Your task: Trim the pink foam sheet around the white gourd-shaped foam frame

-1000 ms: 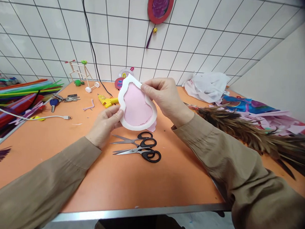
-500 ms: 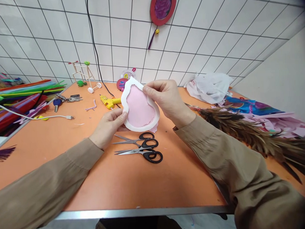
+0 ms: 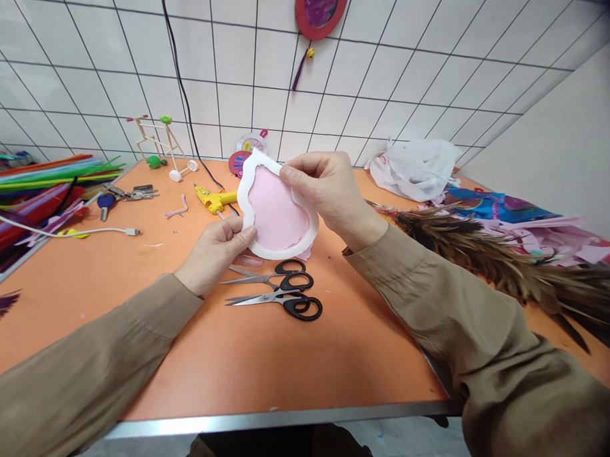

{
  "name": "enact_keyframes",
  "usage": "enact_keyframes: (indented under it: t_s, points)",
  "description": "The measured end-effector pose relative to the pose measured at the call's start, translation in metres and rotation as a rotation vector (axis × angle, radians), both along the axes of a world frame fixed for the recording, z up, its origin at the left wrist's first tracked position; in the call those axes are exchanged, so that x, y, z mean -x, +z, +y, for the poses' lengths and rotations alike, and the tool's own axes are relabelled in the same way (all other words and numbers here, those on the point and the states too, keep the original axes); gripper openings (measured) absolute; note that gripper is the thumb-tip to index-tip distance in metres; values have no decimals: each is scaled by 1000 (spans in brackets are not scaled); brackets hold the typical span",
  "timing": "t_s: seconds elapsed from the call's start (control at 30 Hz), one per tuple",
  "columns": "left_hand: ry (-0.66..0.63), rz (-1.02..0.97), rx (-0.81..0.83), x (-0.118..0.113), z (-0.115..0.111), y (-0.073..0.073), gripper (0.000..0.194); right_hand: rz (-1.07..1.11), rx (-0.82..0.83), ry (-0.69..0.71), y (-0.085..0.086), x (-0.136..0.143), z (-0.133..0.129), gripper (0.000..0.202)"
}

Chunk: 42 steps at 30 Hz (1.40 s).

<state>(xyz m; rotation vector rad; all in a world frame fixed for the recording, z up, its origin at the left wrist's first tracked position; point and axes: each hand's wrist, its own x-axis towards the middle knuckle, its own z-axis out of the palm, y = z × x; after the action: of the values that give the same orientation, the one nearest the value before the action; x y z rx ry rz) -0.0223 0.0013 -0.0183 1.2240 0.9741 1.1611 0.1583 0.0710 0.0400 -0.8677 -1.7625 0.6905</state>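
A gourd-shaped white frame with a pink sheet across its opening (image 3: 278,213) is held up over the orange table (image 3: 270,363). My left hand (image 3: 218,248) pinches its lower left rim between thumb and fingers. At the upper right rim, my right hand (image 3: 328,191) grips the same frame with thumb and forefinger. A bit of pink material shows below the frame's lower right edge. Beneath it lie two black-handled scissors, one pair (image 3: 293,281) just behind the other (image 3: 304,306).
Behind my left hand is a yellow glue gun (image 3: 214,199), with keys (image 3: 128,194), a white cable (image 3: 85,231) and a stick model (image 3: 165,147) further left. On the right are brown feathers (image 3: 486,249), a white plastic bag (image 3: 413,170) and pink scraps (image 3: 560,236).
The view has shifted slightly, so the scene sits a little further left and higher. Both hands keep their hold on the frame, which looks nearly unchanged.
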Motion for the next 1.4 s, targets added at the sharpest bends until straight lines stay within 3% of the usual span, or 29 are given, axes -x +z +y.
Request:
enact_keyframes:
  t_s: [0.33,0.73,0.9,1.07,1.2,1.4]
  points:
    - [16,72,45,-3,-3,0,53,25,1,30,-2,2,1,16]
    - [35,28,77,-4,0,-1,43,48,55,87,-4,0,3,13]
    - [42,30,65,-2,0,-1,39,93,133,218,-4,-3,8,42]
    - [68,41,39,-1,2,-1,37,41,376,294,3,-10,8,59]
    - [102,33,31,1,5,-1,34,-64,423,323,8,-18,10,53]
    - [132,39,35,2,6,0,28,-185,383,300,11,-24,11,20]
